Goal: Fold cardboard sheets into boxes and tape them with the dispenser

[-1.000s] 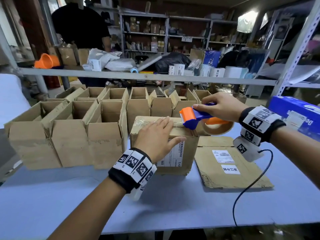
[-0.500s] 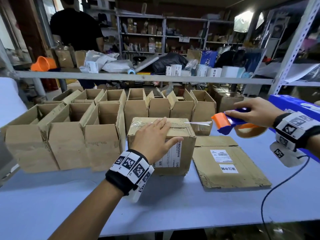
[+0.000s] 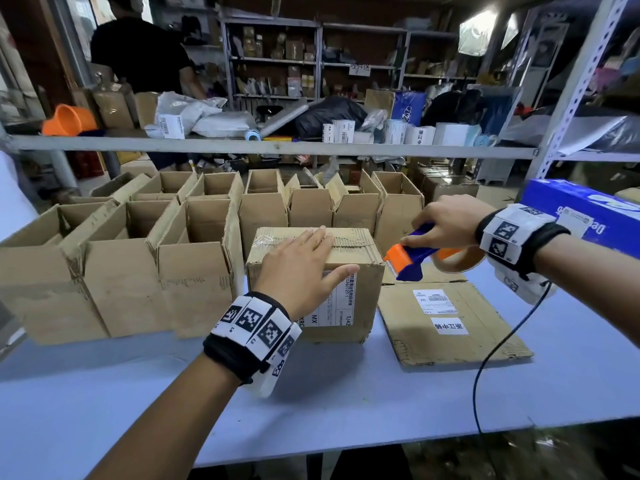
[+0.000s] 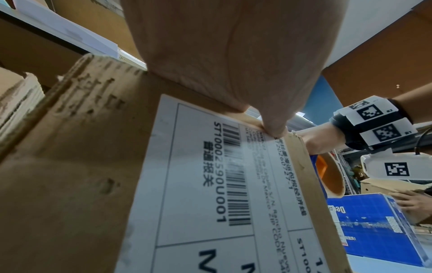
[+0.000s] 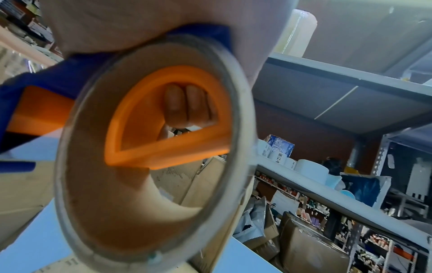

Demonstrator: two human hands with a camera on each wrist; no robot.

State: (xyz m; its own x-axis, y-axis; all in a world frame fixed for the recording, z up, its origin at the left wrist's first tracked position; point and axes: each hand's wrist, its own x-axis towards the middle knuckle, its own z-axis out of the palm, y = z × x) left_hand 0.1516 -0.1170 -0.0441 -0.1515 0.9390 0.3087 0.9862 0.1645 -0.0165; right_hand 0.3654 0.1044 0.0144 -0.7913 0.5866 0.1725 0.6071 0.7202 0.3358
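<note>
Box [image 3: 349,271]: brown cardboard, closed, taped top, white label front, upright. Tape dispenser [image 3: 412,259]: blue/orange, at box's right top corner.

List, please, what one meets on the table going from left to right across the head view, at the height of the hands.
Open boxes → left hand lying flat on the closed box → tape dispenser → right hand gripping it → blue carton.

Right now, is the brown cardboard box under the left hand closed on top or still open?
Closed: the brown cardboard box has flaps folded flat with clear tape along the seam, the left hand flat on them.
</note>
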